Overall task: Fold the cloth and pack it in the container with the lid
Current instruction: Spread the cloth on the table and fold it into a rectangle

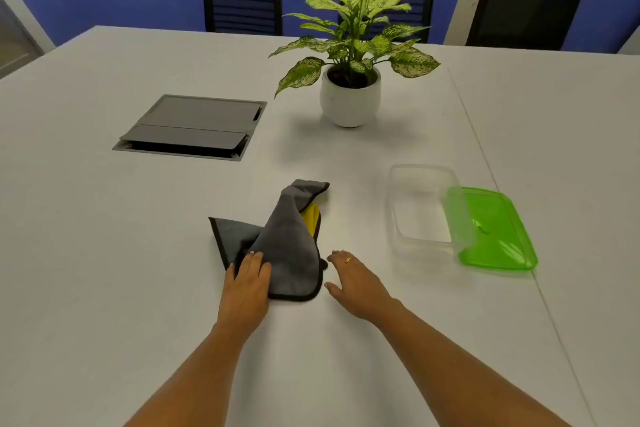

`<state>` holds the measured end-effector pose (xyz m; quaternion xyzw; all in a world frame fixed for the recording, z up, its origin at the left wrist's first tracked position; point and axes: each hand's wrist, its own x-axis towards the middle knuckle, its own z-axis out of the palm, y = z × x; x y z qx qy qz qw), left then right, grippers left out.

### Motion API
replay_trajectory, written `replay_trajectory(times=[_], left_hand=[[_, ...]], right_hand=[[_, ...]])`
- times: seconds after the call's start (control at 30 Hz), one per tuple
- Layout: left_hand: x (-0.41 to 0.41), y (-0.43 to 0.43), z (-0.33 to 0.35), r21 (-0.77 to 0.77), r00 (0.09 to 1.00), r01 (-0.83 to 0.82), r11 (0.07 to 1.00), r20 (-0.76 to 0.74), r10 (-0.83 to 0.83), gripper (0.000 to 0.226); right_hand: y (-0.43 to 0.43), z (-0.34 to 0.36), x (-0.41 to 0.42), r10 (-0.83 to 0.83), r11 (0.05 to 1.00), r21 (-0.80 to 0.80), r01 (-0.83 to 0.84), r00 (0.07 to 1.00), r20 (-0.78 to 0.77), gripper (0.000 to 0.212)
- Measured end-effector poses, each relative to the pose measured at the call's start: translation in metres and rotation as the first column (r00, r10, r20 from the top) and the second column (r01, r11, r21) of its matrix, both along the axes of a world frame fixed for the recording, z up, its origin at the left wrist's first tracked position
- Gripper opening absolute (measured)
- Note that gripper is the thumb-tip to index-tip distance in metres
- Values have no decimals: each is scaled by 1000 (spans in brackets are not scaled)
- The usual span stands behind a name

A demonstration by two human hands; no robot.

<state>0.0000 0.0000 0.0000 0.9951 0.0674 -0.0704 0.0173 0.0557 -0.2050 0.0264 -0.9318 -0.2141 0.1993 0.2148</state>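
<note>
- Two bare hands reach over the white table [104, 218] in front of you, both close to a rumpled grey microfibre cloth [287, 239] with dark edging and a yellow underside.
- Your left hand [247, 282] lies flat, palm down, fingers extended, pressing the cloth's near left portion against the table; it is not pinching or gripping the fabric.
- Your right hand [349, 276], wearing a ring, is spread open, palm down, just beside the cloth's right edge, holding nothing; whether its fingertips touch the hem cannot be told.
- The cloth lies unfolded in a loose heap, one corner pointing left, another bunched toward the far side, with a strip of yellow showing on its right.
- To your right stands a clear rectangular plastic container [420, 208], open, nothing visible inside.
- A translucent green plastic lid [491, 229] rests tilted against the container's right rim, its far side on the table.
- Farther off sit a white-potted leafy green plant [351, 55] and a grey recessed cable hatch [194, 126].
</note>
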Motion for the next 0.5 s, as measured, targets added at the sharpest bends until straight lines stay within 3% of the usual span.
replay_trajectory(times=[0.17, 0.33, 0.5], left_hand=[[4, 24, -10, 162, 987, 153, 975, -75, -143, 53], [11, 41, -11, 259, 957, 289, 922, -90, -275, 59], [21, 54, 2, 268, 892, 409, 873, 86, -444, 47]], right_hand=[[21, -11, -2, 99, 993, -63, -98, 995, 7, 42], [32, -26, -5, 204, 960, -195, -202, 979, -9, 50], [43, -37, -7, 228, 932, -284, -226, 973, -25, 56]])
